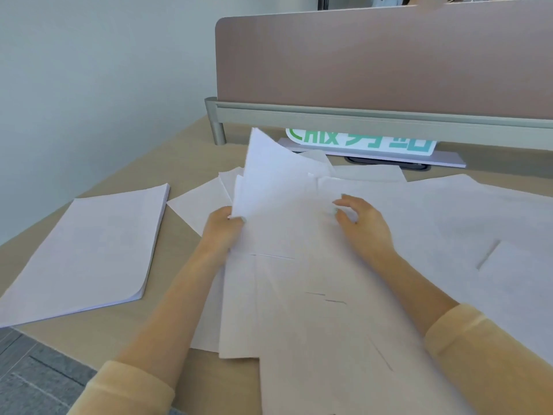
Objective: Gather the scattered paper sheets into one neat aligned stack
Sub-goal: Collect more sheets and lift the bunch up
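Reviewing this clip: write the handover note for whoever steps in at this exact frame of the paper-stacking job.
Left hand: pinching a few lifted sheets, raised and fanned.
Right hand: open, fingers curled over the loose sheets, gripping nothing.
Done: one neat stack lies at the desk's left.
Left: many loose sheets overlap across the centre and right, up to the divider. Gather them, square the edges, join with the stack.
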Demonstrator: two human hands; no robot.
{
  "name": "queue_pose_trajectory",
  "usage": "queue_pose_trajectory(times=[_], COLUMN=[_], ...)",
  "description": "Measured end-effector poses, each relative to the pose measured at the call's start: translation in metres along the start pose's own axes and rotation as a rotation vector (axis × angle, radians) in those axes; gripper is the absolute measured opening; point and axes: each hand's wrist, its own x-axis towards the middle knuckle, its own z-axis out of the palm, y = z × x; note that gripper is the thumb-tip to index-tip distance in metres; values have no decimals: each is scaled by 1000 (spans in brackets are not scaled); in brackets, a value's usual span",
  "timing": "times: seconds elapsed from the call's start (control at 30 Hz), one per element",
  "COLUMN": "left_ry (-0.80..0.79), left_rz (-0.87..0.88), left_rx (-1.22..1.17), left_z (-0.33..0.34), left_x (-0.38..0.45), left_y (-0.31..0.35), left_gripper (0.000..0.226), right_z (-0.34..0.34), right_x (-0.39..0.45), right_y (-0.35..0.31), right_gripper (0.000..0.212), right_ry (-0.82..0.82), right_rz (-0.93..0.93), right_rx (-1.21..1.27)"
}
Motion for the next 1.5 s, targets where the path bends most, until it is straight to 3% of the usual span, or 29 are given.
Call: queue_pose_trajectory(times=[0.17, 0.27, 0.43, 0.53, 0.63, 0.7, 0.87, 0.97, 1.03, 1.1, 1.27, 1.4, 1.5], left_ry=[10, -18, -69, -43, 121, 154, -125, -141, -126, -107, -70, -112, -89], left_rz=[-61, -101, -133, -118, 16, 103, -20, 6, 31, 24, 9, 45, 67], left_rx=[-95, -47, -90, -132, 46, 120, 363, 685, 723, 693, 585, 441, 185], left_z=[-29, -22, -3, 1, -7, -10, 7, 18, 20, 19, 19, 27, 33], left_x=[8, 6, -3, -4, 0, 0, -3, -8, -10, -13, -22, -18, -17], left_y=[-9, -17, -18, -15, -12, -8, -16, -23, -24, -24, -18, -13, -7], left_gripper=[26, 18, 29, 22, 58, 65, 78, 83, 87, 89, 82, 83, 85], right_z=[-25, -22, 4, 18, 15, 6, 2, 9, 9, 6, -5, 2, 5], right_x=[3, -1, -5, -3, 1, 3, -1, -2, 2, 11, 18, 16, 18], right_y=[31, 37, 14, 0, 0, 6, 16, 4, -9, -13, 10, 9, 1], right_gripper=[57, 71, 75, 74, 75, 78, 82, 83, 84, 84, 81, 81, 82], right_ry=[-191, -286, -340, -361, -285, -217, -273, -305, -335, -298, -266, -255, -262], right_rz=[170, 248, 227, 190, 205, 232, 228, 144, 162, 222, 332, 269, 263], right_rx=[-536, -656, -578, -536, -496, -522, -584, -465, -304, -242, -418, -276, -145])
